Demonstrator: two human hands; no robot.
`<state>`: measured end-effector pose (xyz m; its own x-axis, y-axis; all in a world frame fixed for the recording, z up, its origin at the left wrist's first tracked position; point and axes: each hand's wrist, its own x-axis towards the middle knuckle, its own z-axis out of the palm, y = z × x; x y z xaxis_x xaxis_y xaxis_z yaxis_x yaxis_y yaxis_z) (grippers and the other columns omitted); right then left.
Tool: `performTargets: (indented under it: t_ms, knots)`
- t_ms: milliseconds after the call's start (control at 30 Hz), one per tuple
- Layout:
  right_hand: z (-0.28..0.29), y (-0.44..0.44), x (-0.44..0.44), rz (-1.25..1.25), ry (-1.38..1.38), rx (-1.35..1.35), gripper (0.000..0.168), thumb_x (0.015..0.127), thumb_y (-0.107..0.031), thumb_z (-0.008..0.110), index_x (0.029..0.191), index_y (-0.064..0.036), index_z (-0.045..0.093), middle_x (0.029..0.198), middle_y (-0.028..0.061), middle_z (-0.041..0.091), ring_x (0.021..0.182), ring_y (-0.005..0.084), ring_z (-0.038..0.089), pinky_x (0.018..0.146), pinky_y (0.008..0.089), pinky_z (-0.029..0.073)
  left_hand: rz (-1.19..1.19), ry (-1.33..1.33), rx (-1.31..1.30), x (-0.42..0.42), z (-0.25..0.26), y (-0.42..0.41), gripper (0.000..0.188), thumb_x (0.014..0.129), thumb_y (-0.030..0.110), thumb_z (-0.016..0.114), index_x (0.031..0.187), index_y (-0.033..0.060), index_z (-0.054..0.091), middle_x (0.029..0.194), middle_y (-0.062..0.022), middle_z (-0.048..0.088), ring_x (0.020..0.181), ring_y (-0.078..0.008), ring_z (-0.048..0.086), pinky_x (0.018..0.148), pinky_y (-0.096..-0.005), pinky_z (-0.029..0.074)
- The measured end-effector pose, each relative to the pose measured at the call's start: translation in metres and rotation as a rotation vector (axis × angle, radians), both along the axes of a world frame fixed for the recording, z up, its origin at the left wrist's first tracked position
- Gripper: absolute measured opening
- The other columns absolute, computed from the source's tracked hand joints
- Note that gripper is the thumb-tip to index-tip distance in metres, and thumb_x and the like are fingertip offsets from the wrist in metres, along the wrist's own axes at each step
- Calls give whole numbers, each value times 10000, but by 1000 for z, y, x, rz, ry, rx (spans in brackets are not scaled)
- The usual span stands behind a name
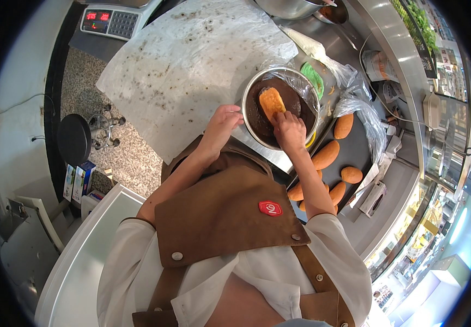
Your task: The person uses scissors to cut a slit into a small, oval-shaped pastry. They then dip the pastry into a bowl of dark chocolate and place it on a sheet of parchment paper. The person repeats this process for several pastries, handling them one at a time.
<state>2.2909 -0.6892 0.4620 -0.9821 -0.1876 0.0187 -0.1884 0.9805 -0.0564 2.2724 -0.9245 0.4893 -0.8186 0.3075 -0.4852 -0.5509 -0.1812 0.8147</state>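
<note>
A round steel bowl [247, 130] holds a dark brown, chocolate-like mixture [258, 118], with clear plastic film [300, 83] along its far and right rim. My right hand [290, 130] reaches into the bowl and grips the near end of an oblong golden-brown piece of bread [271, 102], which lies on or in the mixture. How deep it sits cannot be told. My left hand [225, 122] is at the bowl's left rim, its fingers slightly curled; whether it touches the rim is unclear. To the right, several oval orange-brown buns [325, 155] lie on a dark baking tray [352, 153].
Spotted baking paper [170, 73] covers the worktop at left. Past the bowl lie a green cloth [312, 79] and a filled piping bag [307, 43]. Steel bowls [290, 9] stand at the back, a digital scale [110, 22] at far left. A black stool [74, 139] stands left.
</note>
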Motion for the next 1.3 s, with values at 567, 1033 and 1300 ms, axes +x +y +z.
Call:
performTargets:
  t_ms: [567, 1033, 1300]
  knots:
    - [26, 20, -28, 75, -203, -250, 149, 638, -58, 678, 759, -56, 590, 891, 120, 560, 920, 313, 590, 803, 404, 487, -6, 3, 4, 1, 0, 1, 296, 979, 210, 469, 1217, 38, 509, 1077, -82, 604, 1042, -160, 572, 940, -309, 422]
    - [50, 79, -56, -583, -1277, -1537, 150, 824, -69, 641, 971, -49, 614, 936, 16, 651, 853, 121, 629, 816, 313, 537, 10, -30, 30, -1, -1, -2, 305, 971, 225, 459, 1198, 29, 519, 1092, -96, 606, 1039, -176, 581, 942, -307, 427]
    - [36, 68, -9, -475, -1042, -2089, 396, 823, -114, 644, 1192, -3, 555, 1124, 74, 655, 1014, 176, 632, 953, 349, 482, 20, -39, 46, 0, -9, -4, 287, 985, 237, 457, 1190, 46, 523, 1095, -87, 607, 1042, -167, 579, 930, -302, 431]
